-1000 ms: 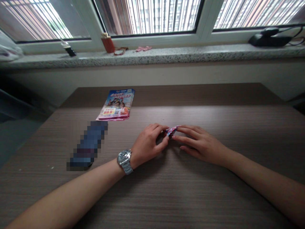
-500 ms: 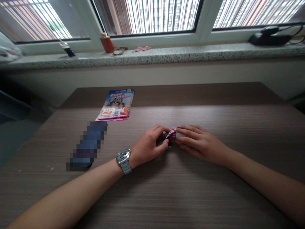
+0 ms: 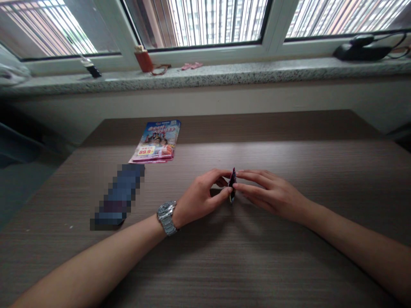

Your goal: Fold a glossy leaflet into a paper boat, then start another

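A small folded piece of colourful printed paper (image 3: 233,185) stands edge-on between my hands above the wooden table (image 3: 276,261). My left hand (image 3: 204,192), with a metal watch (image 3: 167,217) at its wrist, pinches the paper's left side between thumb and fingers. From the right, the fingertips of my right hand (image 3: 272,190) touch the paper, its fingers stretched out and slightly apart. The paper's faces are mostly turned out of sight.
A stack of printed leaflets (image 3: 157,141) lies at the back left of the table, with a pixelated dark object (image 3: 119,196) nearer me. On the windowsill (image 3: 244,76) stand a red-brown item (image 3: 144,60), small pink pieces (image 3: 192,66) and a black device (image 3: 362,49).
The folded paper has turned from slanted to nearly upright and edge-on. My left fingers have shifted slightly right, and my right fingertips now press against it.
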{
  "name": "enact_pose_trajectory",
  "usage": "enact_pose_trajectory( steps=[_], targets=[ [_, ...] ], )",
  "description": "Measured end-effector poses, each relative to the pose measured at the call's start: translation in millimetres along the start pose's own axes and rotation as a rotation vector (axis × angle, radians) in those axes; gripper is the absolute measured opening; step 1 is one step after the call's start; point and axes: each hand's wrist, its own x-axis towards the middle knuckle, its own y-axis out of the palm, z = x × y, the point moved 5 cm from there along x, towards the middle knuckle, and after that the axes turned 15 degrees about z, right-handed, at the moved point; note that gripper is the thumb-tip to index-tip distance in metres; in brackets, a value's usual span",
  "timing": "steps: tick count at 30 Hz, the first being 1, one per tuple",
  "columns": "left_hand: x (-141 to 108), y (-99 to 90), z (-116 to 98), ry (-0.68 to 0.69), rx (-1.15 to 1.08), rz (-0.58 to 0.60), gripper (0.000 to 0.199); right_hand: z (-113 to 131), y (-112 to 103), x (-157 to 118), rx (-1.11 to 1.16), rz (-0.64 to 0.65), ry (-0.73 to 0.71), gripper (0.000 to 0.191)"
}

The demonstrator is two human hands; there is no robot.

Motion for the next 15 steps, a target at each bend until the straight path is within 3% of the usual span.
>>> enact_pose_trajectory(
  steps=[8,15],
  targets=[
    [0.1,5.0,2.5,0.005,-0.079,0.02,0.042,1.2,-3.1,1.9,-0.031,-0.004,0.004,0.033],
    [1.5,7.9,-0.9,0.02,-0.055,0.073,0.034,0.9,-6.5,3.8,-0.039,-0.035,0.001,0.032]
  ],
)
